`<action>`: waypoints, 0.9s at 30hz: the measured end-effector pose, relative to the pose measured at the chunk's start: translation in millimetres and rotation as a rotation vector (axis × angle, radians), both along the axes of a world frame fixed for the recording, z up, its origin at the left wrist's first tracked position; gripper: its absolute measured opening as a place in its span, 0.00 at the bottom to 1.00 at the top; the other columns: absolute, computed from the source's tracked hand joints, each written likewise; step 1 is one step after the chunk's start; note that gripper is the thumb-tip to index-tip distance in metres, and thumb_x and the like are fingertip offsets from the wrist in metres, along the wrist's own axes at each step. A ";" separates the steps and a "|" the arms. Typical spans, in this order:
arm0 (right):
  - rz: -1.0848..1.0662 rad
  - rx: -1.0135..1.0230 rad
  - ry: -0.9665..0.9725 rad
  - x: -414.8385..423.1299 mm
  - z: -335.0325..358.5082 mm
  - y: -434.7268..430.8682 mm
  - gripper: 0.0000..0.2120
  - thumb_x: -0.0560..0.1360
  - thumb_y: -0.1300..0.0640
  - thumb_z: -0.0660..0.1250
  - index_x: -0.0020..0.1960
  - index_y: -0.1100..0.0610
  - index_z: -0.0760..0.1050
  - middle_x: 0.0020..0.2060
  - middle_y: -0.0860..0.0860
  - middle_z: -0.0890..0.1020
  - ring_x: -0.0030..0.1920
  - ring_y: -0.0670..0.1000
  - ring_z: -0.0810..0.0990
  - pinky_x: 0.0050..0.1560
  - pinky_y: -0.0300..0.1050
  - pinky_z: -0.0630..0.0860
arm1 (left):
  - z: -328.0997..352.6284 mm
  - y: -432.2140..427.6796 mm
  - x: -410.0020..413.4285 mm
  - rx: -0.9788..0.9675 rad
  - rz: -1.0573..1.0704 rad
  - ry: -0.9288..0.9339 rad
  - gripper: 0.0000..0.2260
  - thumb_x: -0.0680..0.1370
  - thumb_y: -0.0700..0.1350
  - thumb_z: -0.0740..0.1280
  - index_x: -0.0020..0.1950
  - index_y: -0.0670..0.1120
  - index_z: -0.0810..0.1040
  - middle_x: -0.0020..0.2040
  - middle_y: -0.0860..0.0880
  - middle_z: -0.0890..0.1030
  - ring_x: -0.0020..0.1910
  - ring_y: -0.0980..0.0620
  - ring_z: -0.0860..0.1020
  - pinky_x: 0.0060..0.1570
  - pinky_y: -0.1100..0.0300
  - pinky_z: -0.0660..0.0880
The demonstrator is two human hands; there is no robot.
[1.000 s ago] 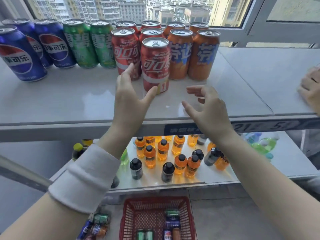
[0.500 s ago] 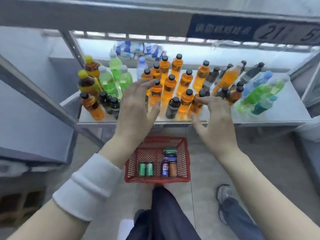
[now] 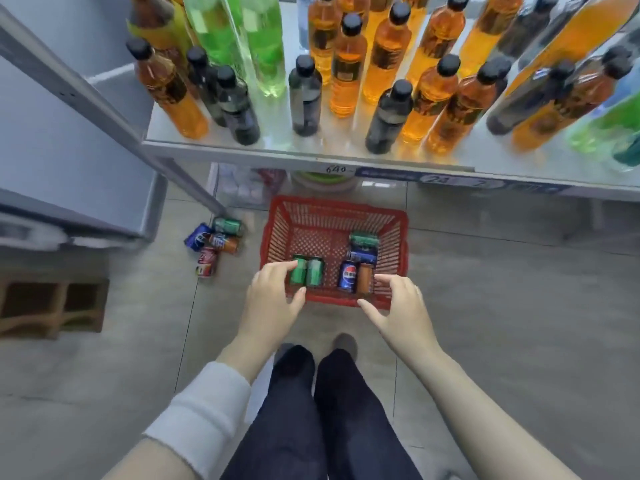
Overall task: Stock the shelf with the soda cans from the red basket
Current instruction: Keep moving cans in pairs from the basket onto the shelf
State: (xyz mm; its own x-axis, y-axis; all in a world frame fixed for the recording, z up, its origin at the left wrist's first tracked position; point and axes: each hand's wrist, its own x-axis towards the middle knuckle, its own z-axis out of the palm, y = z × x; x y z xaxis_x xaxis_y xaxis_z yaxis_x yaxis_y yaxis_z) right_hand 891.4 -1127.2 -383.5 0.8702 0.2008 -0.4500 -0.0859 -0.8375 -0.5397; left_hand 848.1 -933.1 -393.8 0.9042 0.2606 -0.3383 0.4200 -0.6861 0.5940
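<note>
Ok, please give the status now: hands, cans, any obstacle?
Left hand open at the green cans. Right hand open near the orange can. Six cans in the red basket. Nothing in the way.

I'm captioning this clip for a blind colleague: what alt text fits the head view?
Two bare hands, left and right, reach down into a red basket on the floor, holding nothing; six soda cans lie inside. Above, a shelf holds bottles.
</note>
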 end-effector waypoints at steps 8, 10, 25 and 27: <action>0.008 -0.001 0.337 36.9 -191.9 26.8 0.25 0.73 0.49 0.68 0.66 0.58 0.68 0.61 0.52 0.76 0.61 0.51 0.74 0.60 0.42 0.69 | -198.1 21.2 15.8 -0.013 -0.035 0.322 0.21 0.75 0.46 0.66 0.67 0.45 0.69 0.64 0.46 0.72 0.65 0.47 0.69 0.66 0.52 0.67; 0.039 -0.013 0.425 55.5 -264.5 46.9 0.26 0.74 0.49 0.67 0.67 0.60 0.67 0.62 0.52 0.76 0.61 0.52 0.75 0.58 0.42 0.69 | -272.7 33.7 34.4 0.008 -0.046 0.368 0.21 0.74 0.46 0.67 0.66 0.43 0.71 0.62 0.43 0.74 0.63 0.44 0.71 0.63 0.51 0.68; 0.012 -0.067 0.595 100.8 -599.5 103.3 0.26 0.68 0.40 0.69 0.56 0.60 0.79 0.51 0.57 0.82 0.53 0.56 0.80 0.54 0.48 0.75 | -579.7 66.4 120.2 0.023 -0.279 0.714 0.22 0.75 0.48 0.67 0.66 0.40 0.71 0.63 0.40 0.76 0.61 0.44 0.74 0.58 0.57 0.70; -0.074 -0.048 0.577 100.7 -605.3 103.9 0.26 0.67 0.41 0.71 0.53 0.62 0.79 0.45 0.56 0.81 0.50 0.55 0.80 0.50 0.48 0.75 | -587.5 68.8 121.3 0.000 -0.246 0.729 0.23 0.74 0.49 0.69 0.66 0.40 0.71 0.62 0.41 0.76 0.60 0.44 0.74 0.57 0.58 0.70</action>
